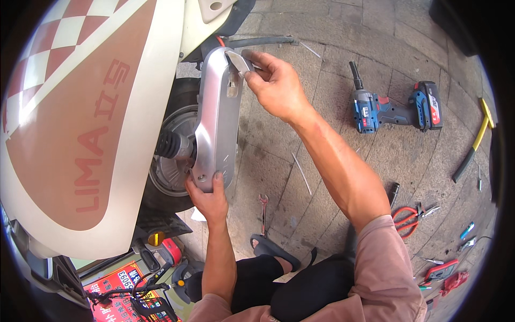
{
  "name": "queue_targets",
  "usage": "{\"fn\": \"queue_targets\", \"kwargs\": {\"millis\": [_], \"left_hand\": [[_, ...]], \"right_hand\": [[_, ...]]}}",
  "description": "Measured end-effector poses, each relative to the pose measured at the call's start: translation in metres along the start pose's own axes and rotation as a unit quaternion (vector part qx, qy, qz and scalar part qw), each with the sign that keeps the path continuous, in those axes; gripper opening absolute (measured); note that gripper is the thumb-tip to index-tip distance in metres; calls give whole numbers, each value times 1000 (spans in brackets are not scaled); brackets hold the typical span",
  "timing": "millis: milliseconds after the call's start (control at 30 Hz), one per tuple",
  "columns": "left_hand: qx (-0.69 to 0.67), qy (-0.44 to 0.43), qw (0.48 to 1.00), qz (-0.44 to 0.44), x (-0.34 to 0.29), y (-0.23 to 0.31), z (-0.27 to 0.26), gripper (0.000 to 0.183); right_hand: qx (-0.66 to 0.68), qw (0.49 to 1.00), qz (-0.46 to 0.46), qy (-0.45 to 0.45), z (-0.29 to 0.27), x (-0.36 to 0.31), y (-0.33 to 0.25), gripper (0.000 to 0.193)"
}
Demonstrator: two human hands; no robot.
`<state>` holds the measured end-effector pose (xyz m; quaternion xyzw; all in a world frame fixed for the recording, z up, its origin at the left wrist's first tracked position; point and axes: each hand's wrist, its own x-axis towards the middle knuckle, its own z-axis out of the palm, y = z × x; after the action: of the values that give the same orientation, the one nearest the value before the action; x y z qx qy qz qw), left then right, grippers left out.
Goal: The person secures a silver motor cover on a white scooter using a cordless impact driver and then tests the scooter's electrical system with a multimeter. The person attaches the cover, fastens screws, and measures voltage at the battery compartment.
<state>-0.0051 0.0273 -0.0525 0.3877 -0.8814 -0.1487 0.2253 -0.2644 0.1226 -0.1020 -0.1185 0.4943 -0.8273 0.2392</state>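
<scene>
With the left hand [208,203] I am gripping the near end of a long silver cover [221,123], its thumb resting on the outer face. The cover is sitting along the right side of the wheel [169,174], its long axis running near to far, the rounded end pointing far. With the right hand [276,86] I am pinching a small silver plate [237,61] slanting from far left to near right; I can't quite tell whether it is touching the cover. A blue impact wrench [394,109] is lying farther right.
</scene>
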Motion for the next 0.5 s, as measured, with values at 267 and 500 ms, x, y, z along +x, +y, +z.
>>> {"fn": "queue_targets", "kwargs": {"millis": [267,500], "left_hand": [[-10,-1,1000,-2,0,-1,0,65],[-19,-4,1000,-13,0,0,0,65]], "right_hand": [[-76,996,-19,48,13,2,-2,40],[-196,975,-57,86,19,1,-7,36]]}}
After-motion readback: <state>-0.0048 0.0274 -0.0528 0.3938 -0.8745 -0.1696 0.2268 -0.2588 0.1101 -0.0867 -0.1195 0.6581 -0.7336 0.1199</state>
